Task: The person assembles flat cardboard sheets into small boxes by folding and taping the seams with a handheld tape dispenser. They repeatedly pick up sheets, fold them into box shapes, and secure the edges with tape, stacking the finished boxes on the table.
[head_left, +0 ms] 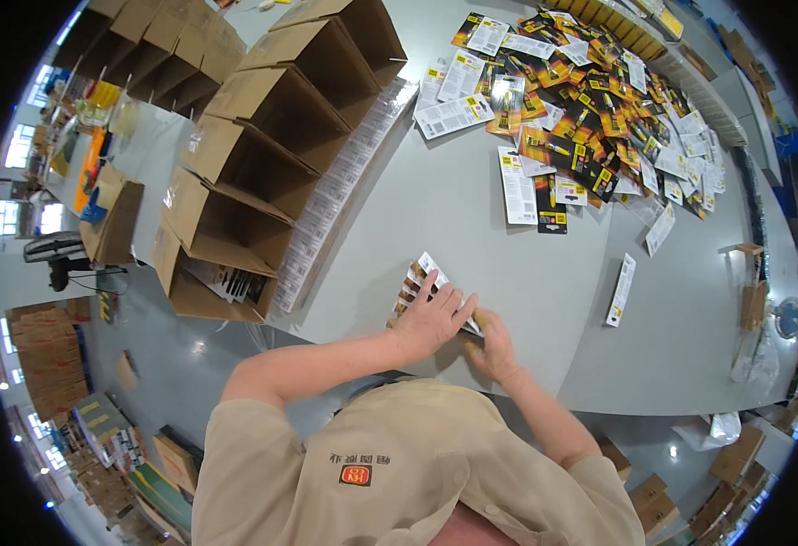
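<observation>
While both hands' fingers [453, 305] grip the card stack [417, 278], open cartons [235, 227] left, loose packs [590, 118] beyond.

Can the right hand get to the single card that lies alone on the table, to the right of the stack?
Probably yes. The right hand rests at the stack of cards under the left hand, and only bare grey table lies between it and the single card; it would need a stretch.
</observation>
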### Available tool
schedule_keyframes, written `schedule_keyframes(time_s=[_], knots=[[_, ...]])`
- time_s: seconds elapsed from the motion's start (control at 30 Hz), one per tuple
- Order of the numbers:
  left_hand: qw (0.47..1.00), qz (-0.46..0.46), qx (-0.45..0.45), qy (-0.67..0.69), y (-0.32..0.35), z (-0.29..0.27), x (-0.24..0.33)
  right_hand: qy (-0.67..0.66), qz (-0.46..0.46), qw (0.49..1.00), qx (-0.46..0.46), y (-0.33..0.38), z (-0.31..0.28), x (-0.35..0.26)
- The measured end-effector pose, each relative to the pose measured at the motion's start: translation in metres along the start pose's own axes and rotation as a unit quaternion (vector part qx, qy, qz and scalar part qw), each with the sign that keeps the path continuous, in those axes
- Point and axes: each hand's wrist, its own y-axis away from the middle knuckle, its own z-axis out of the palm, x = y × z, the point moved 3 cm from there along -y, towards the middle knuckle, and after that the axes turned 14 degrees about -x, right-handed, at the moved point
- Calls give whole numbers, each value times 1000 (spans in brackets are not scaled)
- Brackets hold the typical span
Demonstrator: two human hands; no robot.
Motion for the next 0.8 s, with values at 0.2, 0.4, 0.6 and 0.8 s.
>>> schedule_keyframes(time_s=[0.2, 0.4, 0.6, 0.8], knots=[[999, 10, 40, 23, 15, 26, -8, 34, -37, 999, 3, -7, 43, 23], [992, 13, -5, 122, 18, -18, -21, 23, -138, 989, -47, -39, 40, 16], [960, -167, 178, 140, 129, -160, -107, -113, 35, 987, -107, -56, 19, -42], [889, -455, -52, 34, 203, -156, -277, -556, 46, 820, -124, -130, 38, -132]])
